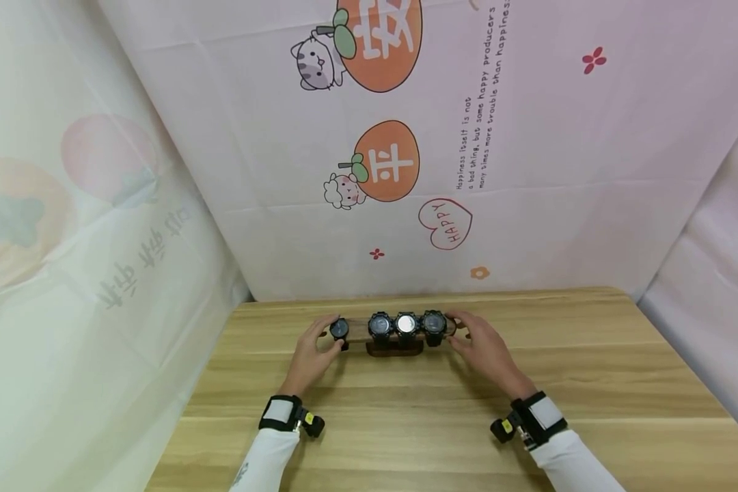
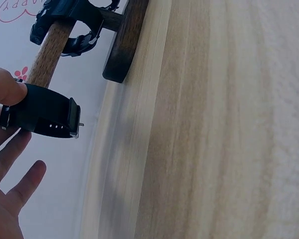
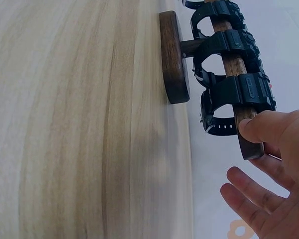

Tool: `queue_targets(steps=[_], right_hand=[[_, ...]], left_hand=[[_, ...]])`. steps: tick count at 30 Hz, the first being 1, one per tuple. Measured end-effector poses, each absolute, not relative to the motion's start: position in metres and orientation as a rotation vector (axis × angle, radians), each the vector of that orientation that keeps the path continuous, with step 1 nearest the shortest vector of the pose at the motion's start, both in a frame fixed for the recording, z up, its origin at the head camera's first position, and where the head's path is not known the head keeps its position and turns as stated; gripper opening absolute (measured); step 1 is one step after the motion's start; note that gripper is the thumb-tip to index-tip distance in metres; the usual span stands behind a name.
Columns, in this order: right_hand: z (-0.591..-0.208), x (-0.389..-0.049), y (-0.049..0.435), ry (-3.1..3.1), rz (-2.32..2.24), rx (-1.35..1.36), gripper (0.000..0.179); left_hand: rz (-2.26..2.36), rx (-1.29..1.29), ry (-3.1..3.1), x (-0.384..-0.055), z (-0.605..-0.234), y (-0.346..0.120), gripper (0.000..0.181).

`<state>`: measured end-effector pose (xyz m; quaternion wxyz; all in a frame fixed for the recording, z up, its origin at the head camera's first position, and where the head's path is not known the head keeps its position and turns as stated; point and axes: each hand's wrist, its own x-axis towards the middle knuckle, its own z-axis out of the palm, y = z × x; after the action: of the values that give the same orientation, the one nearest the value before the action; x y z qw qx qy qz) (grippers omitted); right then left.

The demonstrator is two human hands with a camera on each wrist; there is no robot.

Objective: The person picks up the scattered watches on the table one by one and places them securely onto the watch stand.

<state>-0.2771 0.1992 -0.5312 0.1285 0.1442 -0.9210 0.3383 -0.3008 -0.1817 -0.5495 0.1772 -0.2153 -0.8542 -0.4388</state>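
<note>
A dark wooden watch stand has a crossbar on a short post above a flat base. My left hand pinches a black wristwatch at the bar's left end, thumb on the strap and fingers behind. The strap loops round the bar, its buckle end hanging free. My right hand grips the bar's bare right end between thumb and fingers, the other fingers spread. Three more watches sit side by side on the bar: a black one, one with a bright, shining face and a black one.
The stand is near the back edge of a light wood-grain table. Behind the table hangs a white printed cloth, with more cloth along the left and right sides. Each wrist wears a strapped camera, such as the left one.
</note>
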Motion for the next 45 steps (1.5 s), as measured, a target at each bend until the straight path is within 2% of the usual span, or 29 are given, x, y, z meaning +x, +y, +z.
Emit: queue_targets(steps=[45], right_hand=[[-0.533,-0.277,0.199,-2.674,1.003,0.391,0.056]], left_hand=[[-1.187,-0.704,-2.470,-0.310,-0.545,-0.157,0.055]])
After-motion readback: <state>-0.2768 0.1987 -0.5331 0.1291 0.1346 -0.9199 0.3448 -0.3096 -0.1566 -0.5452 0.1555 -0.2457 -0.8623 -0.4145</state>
